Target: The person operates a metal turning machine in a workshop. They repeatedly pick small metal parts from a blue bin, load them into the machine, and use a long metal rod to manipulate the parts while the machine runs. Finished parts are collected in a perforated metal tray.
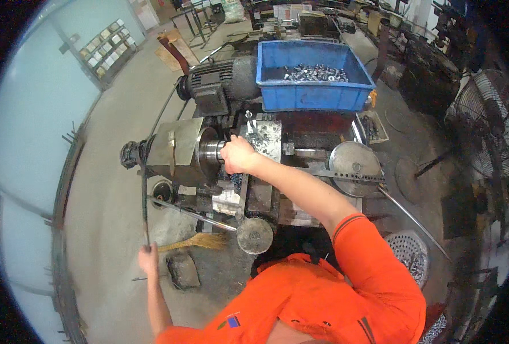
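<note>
My left hand (pixel 148 260) is closed round the lower end of a long thin metal lever (pixel 145 212), which runs up beside the lathe's headstock (pixel 174 150). At the shiny spindle nose (pixel 211 151) of the lathe is my right hand (pixel 238 155), its fingers closed; what they pinch, if anything, is hidden behind the hand. Just beyond that hand lies the tool block (pixel 266 137), scattered with metal chips, and a small upright bolt-like piece (pixel 248 117) stands at its far left corner.
Behind the lathe, a blue bin (pixel 317 96) holds many small metal parts beside an electric motor (pixel 223 83). Round handwheels (pixel 255 235) and a drilled bar (pixel 352 176) jut nearby. On the floor are a straw broom (pixel 197 241) and a white perforated basket (pixel 400 243). A fan (pixel 483 123) stands right.
</note>
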The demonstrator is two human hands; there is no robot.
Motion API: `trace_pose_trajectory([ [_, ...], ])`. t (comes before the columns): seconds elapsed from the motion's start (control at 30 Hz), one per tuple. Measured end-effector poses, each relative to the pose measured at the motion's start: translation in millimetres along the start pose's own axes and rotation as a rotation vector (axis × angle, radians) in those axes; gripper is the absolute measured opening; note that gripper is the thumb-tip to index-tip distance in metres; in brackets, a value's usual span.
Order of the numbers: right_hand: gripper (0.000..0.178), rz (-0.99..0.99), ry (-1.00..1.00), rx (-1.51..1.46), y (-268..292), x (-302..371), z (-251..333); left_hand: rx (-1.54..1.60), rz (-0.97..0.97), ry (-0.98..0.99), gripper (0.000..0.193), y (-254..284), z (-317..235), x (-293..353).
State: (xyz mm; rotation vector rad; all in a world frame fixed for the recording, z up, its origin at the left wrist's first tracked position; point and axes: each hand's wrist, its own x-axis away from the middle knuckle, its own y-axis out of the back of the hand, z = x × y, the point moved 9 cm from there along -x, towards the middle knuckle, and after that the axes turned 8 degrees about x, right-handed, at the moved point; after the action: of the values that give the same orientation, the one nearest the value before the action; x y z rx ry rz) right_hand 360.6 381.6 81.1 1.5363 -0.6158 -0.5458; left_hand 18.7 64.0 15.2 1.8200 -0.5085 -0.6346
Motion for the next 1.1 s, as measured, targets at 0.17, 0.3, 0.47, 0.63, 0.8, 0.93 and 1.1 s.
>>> trace_pose_trajectory([
  [0.17,0.027,-0.004,-0.076,0.025,12,12,-14,0.141,0.169,-0.113,0.031,-13,-11,-16],
  [0.3,0.025,-0.135,-0.237,-0.124,44,43,-65,0.379,0.389,-0.095,0.024,-32,-16,-33],
  [0.47,0.026,-0.066,-0.196,-0.361,77,106,-158,1.031,0.701,0.132,0.019,-74,-23,-39],
  [0.63,0.034,-0.465,-0.636,-0.232,94,139,-277,1.109,0.65,0.055,0.021,-64,-41,-41],
  [0.8,0.051,-0.381,-0.371,-0.255,61,150,-190,1.019,0.58,0.075,0.024,-51,-33,-38],
  [0.93,0.048,-0.169,-0.215,-0.588,-4,224,-153,1.082,0.576,0.034,0.033,-56,-51,-38],
  [1.1,0.049,-0.087,-0.636,-0.712,-76,399,-189,1.079,0.592,0.116,0.045,-89,-2,-59],
])
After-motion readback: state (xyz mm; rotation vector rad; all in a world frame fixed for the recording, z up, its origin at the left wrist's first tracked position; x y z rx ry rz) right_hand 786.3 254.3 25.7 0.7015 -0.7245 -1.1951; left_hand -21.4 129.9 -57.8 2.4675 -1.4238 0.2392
